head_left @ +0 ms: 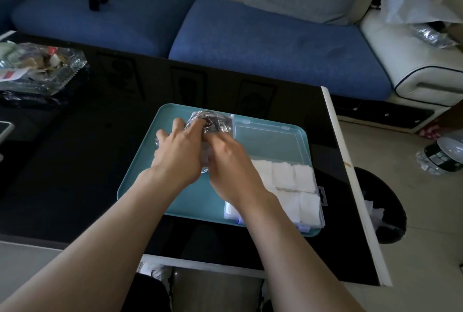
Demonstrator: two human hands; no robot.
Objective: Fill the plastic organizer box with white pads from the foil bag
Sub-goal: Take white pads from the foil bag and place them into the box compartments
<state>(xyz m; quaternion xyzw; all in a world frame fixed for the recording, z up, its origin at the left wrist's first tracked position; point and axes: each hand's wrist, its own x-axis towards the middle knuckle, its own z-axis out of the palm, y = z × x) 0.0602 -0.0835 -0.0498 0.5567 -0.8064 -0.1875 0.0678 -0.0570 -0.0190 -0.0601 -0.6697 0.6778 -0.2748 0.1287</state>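
Left hand (175,152) grips foil bag (211,121), far-left on teal tray (140,161). Right hand (226,159) is touching it, fingers hidden at the bag, grasp unclear. Organizer box (273,142) just right, white pads (295,181) in near cells. Risk: crumpled foil snags pads, spilling them onto tray.

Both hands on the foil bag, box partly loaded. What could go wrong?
White pads lie loose and overlapping in the organizer box; the right wrist crosses its left side and might drag some out.
The tray sits close to the table edge on the right; tugging the foil bag, which the left hand grips, might shift it that way.
The right hand has its fingertips hidden at the bag, so it may pull several pads at once.
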